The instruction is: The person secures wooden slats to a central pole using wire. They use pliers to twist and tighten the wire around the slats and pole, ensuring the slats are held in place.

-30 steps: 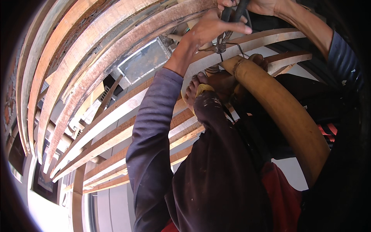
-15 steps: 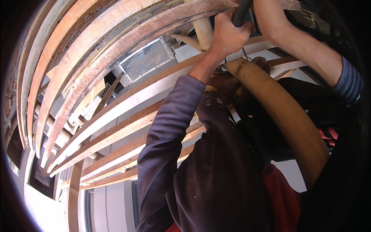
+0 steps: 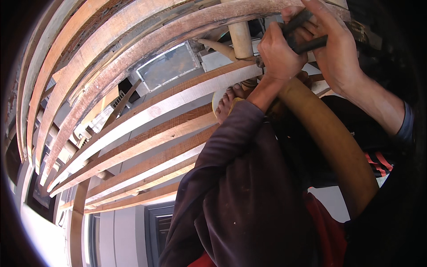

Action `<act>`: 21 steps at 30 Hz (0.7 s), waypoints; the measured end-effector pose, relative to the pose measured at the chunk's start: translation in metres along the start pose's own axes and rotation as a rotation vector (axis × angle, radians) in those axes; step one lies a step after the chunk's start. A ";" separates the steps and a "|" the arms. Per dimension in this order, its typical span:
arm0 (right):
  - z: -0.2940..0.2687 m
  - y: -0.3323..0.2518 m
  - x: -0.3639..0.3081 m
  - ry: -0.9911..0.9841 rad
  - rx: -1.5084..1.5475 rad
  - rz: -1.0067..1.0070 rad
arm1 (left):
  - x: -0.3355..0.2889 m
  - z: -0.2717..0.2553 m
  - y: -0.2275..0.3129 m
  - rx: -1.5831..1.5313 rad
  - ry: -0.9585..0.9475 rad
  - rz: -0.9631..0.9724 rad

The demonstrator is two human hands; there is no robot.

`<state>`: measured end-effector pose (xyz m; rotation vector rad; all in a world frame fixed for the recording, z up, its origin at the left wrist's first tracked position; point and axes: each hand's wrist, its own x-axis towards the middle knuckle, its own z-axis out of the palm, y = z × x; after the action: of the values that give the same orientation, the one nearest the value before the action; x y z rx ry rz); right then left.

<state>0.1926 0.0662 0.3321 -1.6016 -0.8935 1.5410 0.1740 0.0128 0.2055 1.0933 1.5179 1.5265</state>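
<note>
My left hand (image 3: pixel 281 52) is closed around a black two-handled tool (image 3: pixel 312 44) near the top right. The tool's working end is hidden behind the fingers. My right hand (image 3: pixel 332 46) is at its other dark bar, the fingers bent around it and the palm partly in view. Just below the hands a thick bamboo pole (image 3: pixel 331 135) curves down toward the lower right. A wooden beam (image 3: pixel 213 84) ends next to my left wrist. Toes of a foot (image 3: pixel 228 98) with a yellow strap show beside my left sleeve.
Several parallel timber battens (image 3: pixel 147 149) cross the left side with gaps between them. An upright bamboo post (image 3: pixel 240 40) stands behind the beams. Far below lie a pale framed panel (image 3: pixel 167 66) and a dark-framed window or door (image 3: pixel 156 222).
My left hand has shifted right and down with the tool. My right hand has come down into view at the tool's dark bar. The foot now shows beside my left sleeve.
</note>
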 end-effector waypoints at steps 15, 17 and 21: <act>-0.045 0.002 0.065 -0.571 -0.027 0.250 | 0.034 -0.037 -0.011 -0.241 -0.558 -0.243; -0.025 -0.019 0.052 -0.614 -0.283 0.231 | 0.050 -0.048 -0.010 -0.476 -0.825 -0.417; -0.030 -0.020 0.063 -0.605 -0.317 0.361 | 0.054 -0.040 -0.014 -0.492 -0.899 -0.546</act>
<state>0.2257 0.1296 0.3195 -1.5919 -1.2686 2.3048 0.1151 0.0469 0.1984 0.7959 0.6701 0.7717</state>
